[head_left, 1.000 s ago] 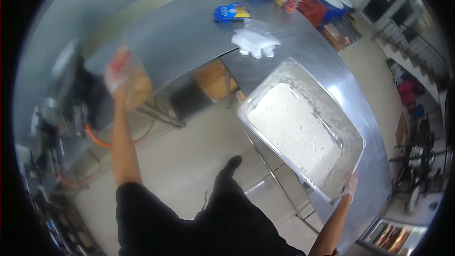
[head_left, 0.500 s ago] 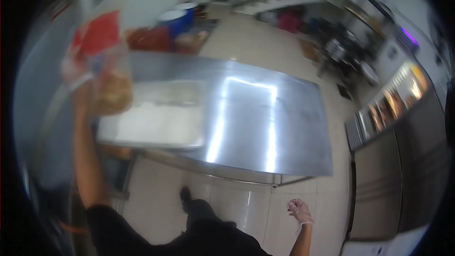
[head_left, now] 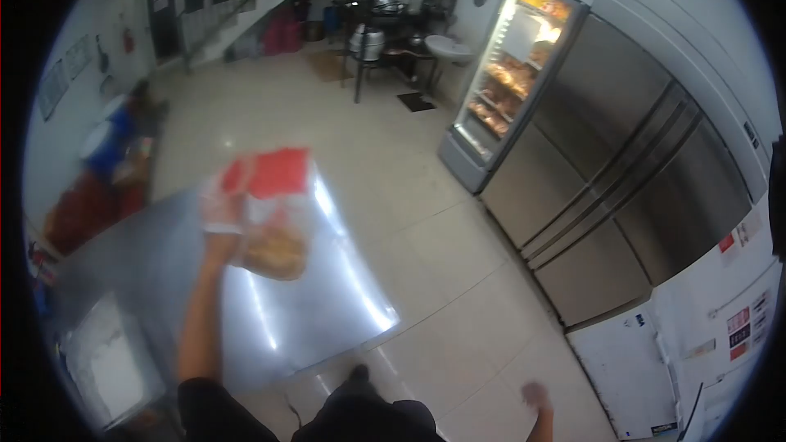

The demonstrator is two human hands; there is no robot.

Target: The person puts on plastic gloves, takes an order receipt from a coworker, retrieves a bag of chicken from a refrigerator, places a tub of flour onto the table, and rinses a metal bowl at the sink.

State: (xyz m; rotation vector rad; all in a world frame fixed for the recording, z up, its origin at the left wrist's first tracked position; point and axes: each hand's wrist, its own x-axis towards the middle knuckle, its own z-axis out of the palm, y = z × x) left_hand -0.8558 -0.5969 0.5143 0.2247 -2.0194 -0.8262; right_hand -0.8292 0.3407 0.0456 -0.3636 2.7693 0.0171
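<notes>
My left hand [head_left: 223,203], in a clear glove, grips a plastic bag [head_left: 278,213] by its upper part. The bag is see-through with a broad red band, and some tan food, its kind too blurred to make out, fills the bottom. It is held up in front of the steel table [head_left: 237,344]. Low on the right, my right hand [head_left: 536,395] hangs over the floor, away from any object. Motion smears its fingers, so their pose is unclear.
A tray of white material [head_left: 110,364] lies on the table's left end. On the right stand a lit glass-door fridge [head_left: 503,74], a large steel refrigerator [head_left: 589,147] and a white chest unit [head_left: 626,368]. Shelving with pots [head_left: 368,41] and a sink [head_left: 448,47] are at the back.
My view has swung right, toward the refrigerators. The bag in my left hand has moved from over the tray to the table's other end. My right hand remains low at my side.
</notes>
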